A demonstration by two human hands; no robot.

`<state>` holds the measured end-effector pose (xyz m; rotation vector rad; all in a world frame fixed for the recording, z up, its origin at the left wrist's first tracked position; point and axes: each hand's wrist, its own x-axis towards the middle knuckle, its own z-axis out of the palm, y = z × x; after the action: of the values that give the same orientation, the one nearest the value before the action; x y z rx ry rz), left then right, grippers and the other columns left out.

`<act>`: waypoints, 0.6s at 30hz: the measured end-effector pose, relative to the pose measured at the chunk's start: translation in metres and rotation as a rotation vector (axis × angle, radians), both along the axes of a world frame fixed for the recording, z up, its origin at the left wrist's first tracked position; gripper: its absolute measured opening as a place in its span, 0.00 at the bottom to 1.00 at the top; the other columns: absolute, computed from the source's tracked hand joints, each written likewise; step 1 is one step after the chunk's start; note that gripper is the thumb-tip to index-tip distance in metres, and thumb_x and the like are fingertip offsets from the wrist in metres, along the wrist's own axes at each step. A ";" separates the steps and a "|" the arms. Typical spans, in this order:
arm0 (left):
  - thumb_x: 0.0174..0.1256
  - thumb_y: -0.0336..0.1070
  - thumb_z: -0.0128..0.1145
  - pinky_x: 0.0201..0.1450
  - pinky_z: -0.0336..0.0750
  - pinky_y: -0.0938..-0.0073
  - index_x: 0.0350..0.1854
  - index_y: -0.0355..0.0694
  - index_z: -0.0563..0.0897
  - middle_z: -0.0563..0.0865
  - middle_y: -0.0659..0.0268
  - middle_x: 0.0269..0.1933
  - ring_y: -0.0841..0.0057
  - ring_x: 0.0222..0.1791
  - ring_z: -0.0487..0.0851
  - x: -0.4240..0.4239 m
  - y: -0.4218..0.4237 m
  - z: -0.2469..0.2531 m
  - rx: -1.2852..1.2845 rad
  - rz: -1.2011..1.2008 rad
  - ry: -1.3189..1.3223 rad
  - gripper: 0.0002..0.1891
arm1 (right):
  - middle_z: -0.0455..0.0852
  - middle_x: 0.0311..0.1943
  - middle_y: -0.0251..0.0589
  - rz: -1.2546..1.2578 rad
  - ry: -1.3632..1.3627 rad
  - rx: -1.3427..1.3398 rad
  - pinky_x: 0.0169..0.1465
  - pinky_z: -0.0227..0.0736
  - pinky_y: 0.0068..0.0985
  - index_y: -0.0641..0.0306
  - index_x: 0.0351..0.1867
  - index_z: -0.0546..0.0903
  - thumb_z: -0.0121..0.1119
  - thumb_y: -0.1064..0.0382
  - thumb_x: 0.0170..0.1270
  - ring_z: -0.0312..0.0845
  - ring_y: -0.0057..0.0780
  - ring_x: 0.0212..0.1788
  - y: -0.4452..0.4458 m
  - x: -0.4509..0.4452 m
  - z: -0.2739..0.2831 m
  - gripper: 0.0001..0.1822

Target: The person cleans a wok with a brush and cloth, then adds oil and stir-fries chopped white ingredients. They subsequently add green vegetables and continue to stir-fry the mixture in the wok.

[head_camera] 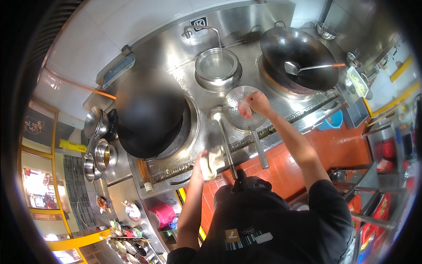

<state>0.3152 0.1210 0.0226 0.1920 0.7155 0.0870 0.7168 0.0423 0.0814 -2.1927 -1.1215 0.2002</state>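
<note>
My right hand (258, 101) is closed on a reddish, partly translucent piece (244, 109), perhaps raw meat or a bag of it; the picture does not settle which. It is over the round perforated strainer (234, 97), whose handle points toward me. Beside the strainer lies a long-handled metal ladle (216, 114), its handle reaching over the stove's front edge. My left hand (197, 169) grips a folded pale cloth (212, 163) at that edge, below a large black wok (141, 142) on the left burner. A blurred haze hides much of that wok's inside.
A second black wok (305, 43) with a spatula (292, 68) in it rests tilted on the right burner. Between the woks, a tap (217, 34) reaches over a water-filled metal pot (216, 67). Metal bowls (105, 155) stand left. A blue basin (331, 120) sits on the red tiled floor.
</note>
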 end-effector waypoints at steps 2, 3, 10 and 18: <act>0.71 0.50 0.50 0.56 0.81 0.62 0.53 0.37 0.81 0.88 0.58 0.50 0.63 0.50 0.86 -0.051 -0.023 -0.070 0.048 0.026 -0.021 0.22 | 0.88 0.32 0.53 0.009 -0.036 0.027 0.39 0.80 0.42 0.59 0.32 0.89 0.59 0.57 0.61 0.86 0.51 0.34 0.008 -0.004 0.015 0.11; 0.72 0.52 0.47 0.55 0.81 0.66 0.61 0.37 0.78 0.87 0.58 0.53 0.64 0.49 0.87 -0.070 -0.041 -0.081 0.099 0.100 0.008 0.26 | 0.87 0.32 0.53 0.006 -0.054 0.032 0.39 0.80 0.43 0.59 0.32 0.89 0.59 0.57 0.61 0.86 0.52 0.34 0.007 -0.006 0.021 0.11; 0.70 0.52 0.50 0.30 0.75 0.63 0.36 0.36 0.82 0.84 0.60 0.30 0.68 0.27 0.82 -0.180 -0.125 -0.109 0.459 0.210 -0.437 0.21 | 0.87 0.31 0.56 -0.102 -0.179 -0.003 0.41 0.80 0.46 0.61 0.30 0.87 0.58 0.57 0.60 0.84 0.58 0.35 0.017 -0.012 0.048 0.11; 0.63 0.60 0.56 0.46 0.83 0.47 0.45 0.30 0.82 0.87 0.50 0.39 0.47 0.41 0.87 -0.295 -0.203 -0.192 0.123 0.245 0.031 0.31 | 0.86 0.31 0.60 -0.166 -0.146 0.190 0.42 0.79 0.49 0.69 0.30 0.85 0.59 0.55 0.62 0.84 0.60 0.37 0.017 -0.020 0.081 0.16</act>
<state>0.0198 -0.0817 -0.1694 0.2232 0.7632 0.3635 0.6972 0.0592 0.1626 -2.1423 -0.9848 -0.1353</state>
